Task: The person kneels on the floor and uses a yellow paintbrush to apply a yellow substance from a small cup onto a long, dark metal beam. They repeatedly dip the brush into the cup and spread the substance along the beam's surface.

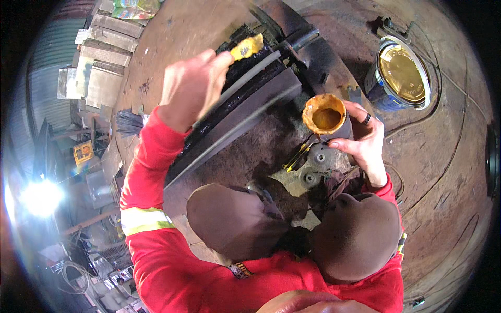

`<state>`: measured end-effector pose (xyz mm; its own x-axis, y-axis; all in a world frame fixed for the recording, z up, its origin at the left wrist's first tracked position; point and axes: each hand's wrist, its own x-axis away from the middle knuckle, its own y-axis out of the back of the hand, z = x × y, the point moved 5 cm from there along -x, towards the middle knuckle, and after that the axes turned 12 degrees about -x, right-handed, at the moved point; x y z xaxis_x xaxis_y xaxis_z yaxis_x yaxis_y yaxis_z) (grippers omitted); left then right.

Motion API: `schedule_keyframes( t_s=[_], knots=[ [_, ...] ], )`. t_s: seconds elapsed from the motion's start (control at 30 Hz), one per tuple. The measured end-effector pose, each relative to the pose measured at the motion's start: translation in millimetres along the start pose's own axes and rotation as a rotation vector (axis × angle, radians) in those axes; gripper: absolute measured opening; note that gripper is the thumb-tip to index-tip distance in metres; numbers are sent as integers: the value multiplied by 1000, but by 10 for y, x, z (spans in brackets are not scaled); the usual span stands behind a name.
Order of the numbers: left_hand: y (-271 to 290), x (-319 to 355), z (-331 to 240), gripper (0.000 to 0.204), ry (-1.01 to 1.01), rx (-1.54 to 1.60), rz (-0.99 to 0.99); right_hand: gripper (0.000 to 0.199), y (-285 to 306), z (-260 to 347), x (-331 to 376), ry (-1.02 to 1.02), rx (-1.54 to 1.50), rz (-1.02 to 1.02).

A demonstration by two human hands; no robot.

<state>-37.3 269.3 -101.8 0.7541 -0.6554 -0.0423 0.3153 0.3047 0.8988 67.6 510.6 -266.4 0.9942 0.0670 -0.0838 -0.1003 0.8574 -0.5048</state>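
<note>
My left hand (192, 86) pinches a small yellow-stained sponge (247, 47) and presses it against a long dark metal strip (237, 96) that runs diagonally across the dusty floor. My right hand (365, 141) grips a small cup (324, 116) holding a yellow-brown liquid, its rim smeared orange. The cup sits just to the right of the dark strips. Both forearms wear red sleeves, the left one with a pale reflective band. My two knees in brown trousers show below the hands.
An opened blue tin with a gold lid (399, 75) stands at the upper right. Two black round discs (315, 167) and a yellow-handled tool (297, 156) lie under the cup. Grey metal sheets (104, 68) are stacked at the upper left, with a brush (128, 122) nearby.
</note>
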Motion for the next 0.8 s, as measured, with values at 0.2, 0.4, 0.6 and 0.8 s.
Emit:
schedule_keyframes(
  t_s=[0.2,0.4,0.6,0.8],
  knots=[
    [-288,246,-9,11,11,-247,276,73,51,24,24,33,25,-5],
    [-123,51,-54,13,-13,-184,302,72,49,-61,5,-28,6,-22],
    [-185,-596,-249,12,-2,-60,2,71,26,-55,63,0,-12,-17],
    [-67,-553,-207,10,9,-54,-40,71,54,-14,43,27,23,-16]
  ],
)
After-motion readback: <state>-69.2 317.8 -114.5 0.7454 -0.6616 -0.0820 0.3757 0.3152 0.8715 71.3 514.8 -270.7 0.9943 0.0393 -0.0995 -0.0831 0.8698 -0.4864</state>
